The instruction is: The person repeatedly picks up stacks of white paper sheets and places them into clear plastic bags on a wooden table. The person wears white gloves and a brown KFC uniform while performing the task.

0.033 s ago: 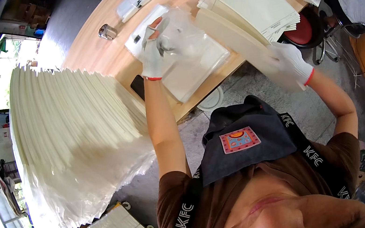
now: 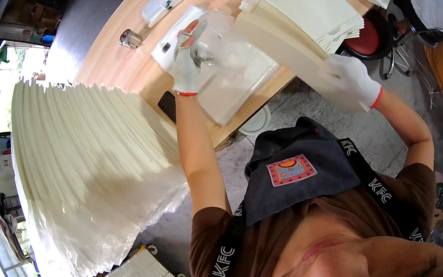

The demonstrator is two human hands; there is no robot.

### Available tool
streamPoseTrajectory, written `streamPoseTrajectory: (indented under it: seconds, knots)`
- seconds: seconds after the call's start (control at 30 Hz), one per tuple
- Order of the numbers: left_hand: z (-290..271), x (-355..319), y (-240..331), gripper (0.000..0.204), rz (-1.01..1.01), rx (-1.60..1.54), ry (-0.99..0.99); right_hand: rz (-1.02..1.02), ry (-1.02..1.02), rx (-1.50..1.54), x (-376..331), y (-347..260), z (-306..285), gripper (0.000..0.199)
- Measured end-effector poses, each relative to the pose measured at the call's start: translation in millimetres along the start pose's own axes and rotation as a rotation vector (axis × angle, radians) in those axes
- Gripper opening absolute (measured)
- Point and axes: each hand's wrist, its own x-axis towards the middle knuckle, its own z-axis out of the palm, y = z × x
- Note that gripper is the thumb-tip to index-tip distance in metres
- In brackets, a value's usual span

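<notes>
Right hand (image 2: 354,78): gloved, closed around the near end of a pale sheet (image 2: 290,52); fingertips hidden. Left hand (image 2: 187,63): gloved, fingers part-spread and curled at the clear plastic bag (image 2: 228,46); whether they pinch the film, I cannot tell. The sheet slants forward and left from my right grip, far end beside the bag; contact unclear. Handling, as I judge it: level wrist, light hold so the sheet doesn't crease, film drawn taut at the left so it doesn't snag. Under the bag, flat plastic sleeves (image 2: 237,93). Beyond my right grip, a stack of white sheets (image 2: 301,3). Near my left wrist, a phone (image 2: 167,106); farther, a metal cup (image 2: 130,38).
</notes>
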Motion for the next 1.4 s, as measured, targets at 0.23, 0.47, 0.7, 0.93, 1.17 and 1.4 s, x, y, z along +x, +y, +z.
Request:
streamPoseTrajectory:
  seconds: [0.23,0.47,0.7,0.93,1.17,1.4]
  knots:
    - [17,4,38,0.037,0.146,0.517,-0.101,-0.036,0.055,-0.223,29,-10,26,0.012]
    - [87,-91,-5,0.03,0.657,1.093,0.062,-0.07,-0.186,0.179,88,-5,35,0.019]
    - [70,-125,-66,0.015,0.625,0.847,-0.271,0.562,-0.25,1.446,105,29,81,0.037]
    - [165,-83,-14,0.04,0.412,1.056,-0.573,0.163,-0.249,-0.09,137,-28,129,0.035]
    - [79,-128,-105,0.019,0.05,0.665,0.058,-0.025,0.36,0.041,27,-38,137,0.04]
    - [36,-222,-134,0.013,0.286,1.302,0.065,0.479,-0.405,-0.252,13,11,158,0.024]
